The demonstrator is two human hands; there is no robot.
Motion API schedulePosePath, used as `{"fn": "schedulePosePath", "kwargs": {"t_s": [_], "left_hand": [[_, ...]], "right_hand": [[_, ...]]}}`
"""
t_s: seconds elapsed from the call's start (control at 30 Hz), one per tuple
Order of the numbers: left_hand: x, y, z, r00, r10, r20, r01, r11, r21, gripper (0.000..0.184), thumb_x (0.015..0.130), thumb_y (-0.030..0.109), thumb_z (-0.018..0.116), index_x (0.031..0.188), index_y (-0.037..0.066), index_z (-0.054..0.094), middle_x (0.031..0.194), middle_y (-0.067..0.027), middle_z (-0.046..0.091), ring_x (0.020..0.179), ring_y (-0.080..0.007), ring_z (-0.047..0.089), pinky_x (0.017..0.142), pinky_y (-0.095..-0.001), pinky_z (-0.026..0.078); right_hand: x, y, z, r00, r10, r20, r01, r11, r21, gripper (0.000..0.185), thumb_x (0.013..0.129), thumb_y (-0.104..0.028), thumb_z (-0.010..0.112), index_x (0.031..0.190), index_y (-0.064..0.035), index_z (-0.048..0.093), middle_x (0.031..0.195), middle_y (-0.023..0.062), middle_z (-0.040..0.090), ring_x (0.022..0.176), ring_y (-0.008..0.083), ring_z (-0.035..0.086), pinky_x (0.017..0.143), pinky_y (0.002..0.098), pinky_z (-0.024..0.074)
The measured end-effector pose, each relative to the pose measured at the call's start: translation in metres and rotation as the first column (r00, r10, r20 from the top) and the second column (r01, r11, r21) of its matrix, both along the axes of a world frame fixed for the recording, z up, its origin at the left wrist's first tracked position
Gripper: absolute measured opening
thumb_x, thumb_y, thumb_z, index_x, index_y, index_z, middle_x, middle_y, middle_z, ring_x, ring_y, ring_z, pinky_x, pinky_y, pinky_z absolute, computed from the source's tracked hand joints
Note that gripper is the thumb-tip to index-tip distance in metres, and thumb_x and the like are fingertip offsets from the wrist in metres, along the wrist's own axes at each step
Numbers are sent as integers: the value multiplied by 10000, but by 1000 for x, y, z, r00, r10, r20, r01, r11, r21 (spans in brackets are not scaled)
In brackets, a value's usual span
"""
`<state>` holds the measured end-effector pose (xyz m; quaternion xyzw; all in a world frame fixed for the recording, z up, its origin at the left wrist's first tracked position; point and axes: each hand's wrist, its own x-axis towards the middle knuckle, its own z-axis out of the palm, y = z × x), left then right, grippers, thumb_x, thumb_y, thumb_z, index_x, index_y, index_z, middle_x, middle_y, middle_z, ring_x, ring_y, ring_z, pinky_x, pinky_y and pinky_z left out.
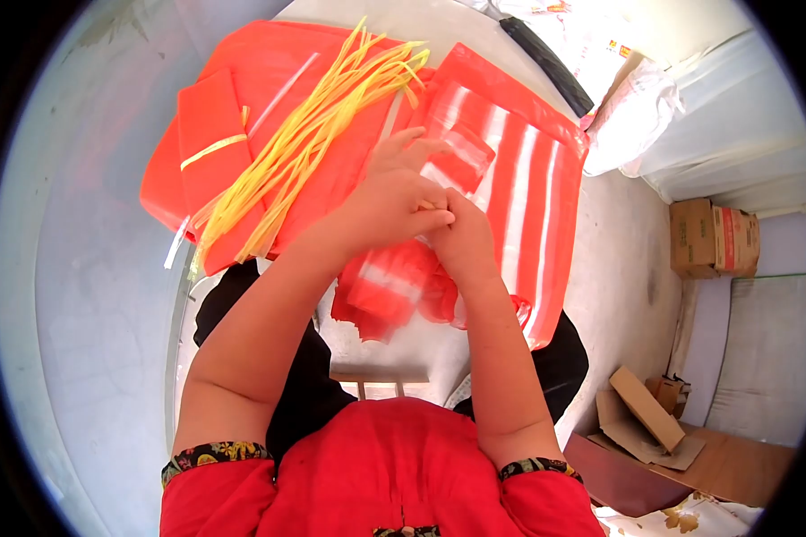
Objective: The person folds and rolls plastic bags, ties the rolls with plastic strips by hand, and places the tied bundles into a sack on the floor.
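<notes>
My left hand (394,201) and my right hand (461,234) meet over the middle of the red plastic, fingertips touching. Some left fingers stretch up, while its thumb and index finger pinch near the right hand; what they hold is too small to name. The right fingers are curled, mostly hidden. Beneath both hands lies a small red plastic bundle (390,282), partly blurred. Yellow strips (304,134) lie loose across the red sheets (269,54) to the left, beside a folded red bundle (210,148) tied with a yellow strip. White-striped red plastic (533,197) spreads to the right.
A black roll (546,67) lies at the table's (457,27) far edge, near a white bag (636,116). Cardboard boxes (712,237) stand against the right wall. Flattened cardboard (645,412) rests on a brown surface (743,461) at the lower right.
</notes>
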<state>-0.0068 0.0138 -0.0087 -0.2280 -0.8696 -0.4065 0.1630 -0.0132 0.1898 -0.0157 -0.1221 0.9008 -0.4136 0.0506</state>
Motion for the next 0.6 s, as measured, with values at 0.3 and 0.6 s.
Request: {"fn": "schedulePosePath", "kwargs": {"t_s": [0.3, 0.6], "left_hand": [[-13, -2, 10, 813, -238, 531, -105, 838, 536, 285, 987, 57, 624, 1258, 71, 713, 1215, -82, 699, 1096, -198, 669, 931, -366, 550], [-16, 7, -19, 935, -140, 326, 99, 985, 139, 171, 909, 69, 672, 1048, 45, 768, 1079, -164, 711, 1020, -349, 685, 858, -432, 547]], "right_hand": [[-2, 6, -12, 996, -52, 71, 55, 997, -51, 223, 1036, -214, 599, 1127, -25, 675, 989, 217, 721, 939, 386, 700, 818, 461, 531], [1, 17, -28, 999, 37, -20, -41, 950, -309, 97, 1052, -94, 601, 1078, -16, 653, 963, 70, 687, 903, 174, 644, 803, 333, 519]]}}
